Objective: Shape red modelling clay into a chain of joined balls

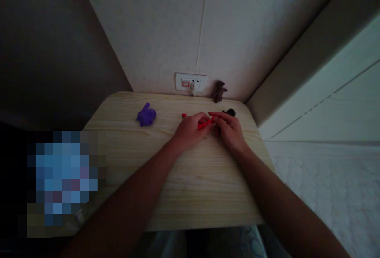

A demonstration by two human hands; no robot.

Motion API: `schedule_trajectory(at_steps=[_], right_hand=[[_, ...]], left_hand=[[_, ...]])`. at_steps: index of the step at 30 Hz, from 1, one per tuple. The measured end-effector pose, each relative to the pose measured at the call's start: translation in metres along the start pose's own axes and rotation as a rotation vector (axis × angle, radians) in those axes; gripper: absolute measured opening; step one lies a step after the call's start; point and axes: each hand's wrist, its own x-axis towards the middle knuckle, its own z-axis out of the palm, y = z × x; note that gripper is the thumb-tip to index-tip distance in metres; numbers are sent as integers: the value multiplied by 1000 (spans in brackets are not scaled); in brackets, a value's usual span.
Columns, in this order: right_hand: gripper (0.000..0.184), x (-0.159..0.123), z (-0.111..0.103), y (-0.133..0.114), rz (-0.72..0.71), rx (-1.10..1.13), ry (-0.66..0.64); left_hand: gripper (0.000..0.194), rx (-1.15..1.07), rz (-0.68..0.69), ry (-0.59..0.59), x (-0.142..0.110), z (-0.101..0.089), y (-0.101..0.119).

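Both hands meet over the right half of a pale wooden table. My left hand [192, 127] is closed around a lumpy piece of red modelling clay [204, 125]. At the right end of that piece, my right hand [228, 129] pinches a small red bit between thumb and fingertips, its index finger stretched across the top. Whether the two red parts are joined, I cannot tell. A small red clay ball [184, 115] lies on the table just beyond my left hand. Behind my right hand sits a black lump [230, 112], partly hidden by the fingers.
A purple clay figure [146, 115] lies on the table [166, 179] to the left. Against the wall stands a brown figure [219, 91], near a socket with a plug [190, 82]. At lower left is a blurred-out bluish patch [62, 175]. A white quilted surface [332, 183] is at right.
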Motion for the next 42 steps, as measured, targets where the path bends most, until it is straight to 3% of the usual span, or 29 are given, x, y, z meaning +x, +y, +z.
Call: schedule_trajectory(at_steps=[11, 42], right_hand=[[19, 2, 0, -2, -7, -11, 7], [27, 3, -2, -2, -37, -91, -5]], left_hand=[[15, -13, -13, -5, 0, -1, 1], [15, 0, -15, 1, 0, -1, 0]])
